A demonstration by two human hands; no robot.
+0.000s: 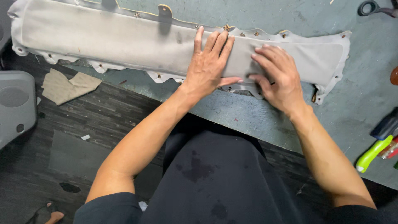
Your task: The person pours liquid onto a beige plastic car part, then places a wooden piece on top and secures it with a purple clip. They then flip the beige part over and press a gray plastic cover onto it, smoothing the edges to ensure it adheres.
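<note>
The left hand (209,66) lies flat, fingers spread, on a long grey fabric-covered panel (124,41), and the right hand (277,76) presses just beside it, fingers bent, gripping nothing. The panel lies across the grey counter (257,120), its scalloped fabric edge fastened around the rim. A green-handled tool (373,153) rests at the counter's right, and a cardboard scrap (66,85) lies on the floor.

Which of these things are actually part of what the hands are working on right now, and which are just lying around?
In hand:
- long grey fabric-covered panel, lying across the workbench
- left hand, flat on the panel
- right hand, pressing the fabric near the panel's near edge

Lying about:
- green-handled tool at the right edge
- scissors, top right
- cardboard scrap on the floor
- grey plastic part, far left
</note>
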